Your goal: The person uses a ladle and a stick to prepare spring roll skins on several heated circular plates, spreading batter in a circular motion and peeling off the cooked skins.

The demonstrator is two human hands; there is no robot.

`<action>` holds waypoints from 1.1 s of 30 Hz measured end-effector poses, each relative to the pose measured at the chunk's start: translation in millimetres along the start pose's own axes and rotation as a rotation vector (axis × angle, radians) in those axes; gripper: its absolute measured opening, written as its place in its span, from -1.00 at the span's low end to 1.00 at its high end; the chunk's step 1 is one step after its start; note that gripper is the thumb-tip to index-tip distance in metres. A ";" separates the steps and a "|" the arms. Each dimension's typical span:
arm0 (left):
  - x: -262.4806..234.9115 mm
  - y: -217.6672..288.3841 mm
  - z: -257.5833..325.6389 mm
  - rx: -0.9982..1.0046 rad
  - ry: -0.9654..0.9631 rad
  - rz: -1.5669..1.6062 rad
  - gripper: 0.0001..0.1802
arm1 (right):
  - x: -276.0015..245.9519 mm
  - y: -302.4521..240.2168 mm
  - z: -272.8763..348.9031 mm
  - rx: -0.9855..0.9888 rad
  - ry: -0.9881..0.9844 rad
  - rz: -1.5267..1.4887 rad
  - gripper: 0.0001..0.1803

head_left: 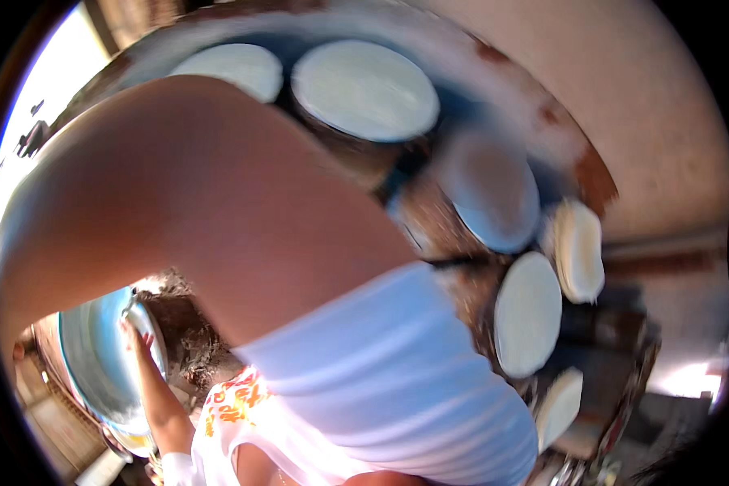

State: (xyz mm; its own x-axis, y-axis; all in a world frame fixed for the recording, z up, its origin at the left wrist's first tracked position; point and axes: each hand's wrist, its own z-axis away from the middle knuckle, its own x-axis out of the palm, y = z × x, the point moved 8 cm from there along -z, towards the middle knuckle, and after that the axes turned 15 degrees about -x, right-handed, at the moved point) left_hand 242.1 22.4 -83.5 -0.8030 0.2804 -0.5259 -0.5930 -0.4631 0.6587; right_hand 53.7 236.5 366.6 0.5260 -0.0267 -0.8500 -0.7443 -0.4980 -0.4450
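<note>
My bare right arm (243,186), in a white sleeve (397,348), is bent close to the camera and fills much of the view. Its hand is out of sight past the left edge. At the lower left, my left hand (135,334) is at a wide pale-blue basin (71,356). Its fingers look closed around a small, thin thing that I cannot make out. What the basin holds is unclear. Beyond the raised arm lie round white discs, among them one at the top (364,89) and one at the right (529,314).
A curved clay or plaster ledge (535,105) arcs behind the discs, its edge worn reddish. A greyish disc (494,194) is blurred. A thick white oval piece (579,251) stands at the right. Ash-like debris (198,348) lies beside the basin.
</note>
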 end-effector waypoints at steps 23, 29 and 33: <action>-47.7 8.0 -107.3 -0.371 -0.497 0.348 -0.44 | 329.9 240.3 -98.3 0.801 -0.343 -0.049 -0.60; -51.0 56.5 -121.8 -0.099 -0.635 -0.068 -0.40 | 317.4 195.4 -81.4 1.074 -0.252 -0.092 -0.49; -41.5 50.6 -152.6 0.081 -0.536 -0.213 -0.42 | 322.7 187.5 -89.8 1.170 -0.208 -0.097 -0.52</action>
State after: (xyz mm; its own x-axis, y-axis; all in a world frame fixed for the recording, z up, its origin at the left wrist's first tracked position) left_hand 254.4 -141.0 -110.4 -0.5709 0.7563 -0.3194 -0.7305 -0.2903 0.6182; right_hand 120.8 56.7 34.2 0.6046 0.1621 -0.7799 -0.6850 0.6054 -0.4052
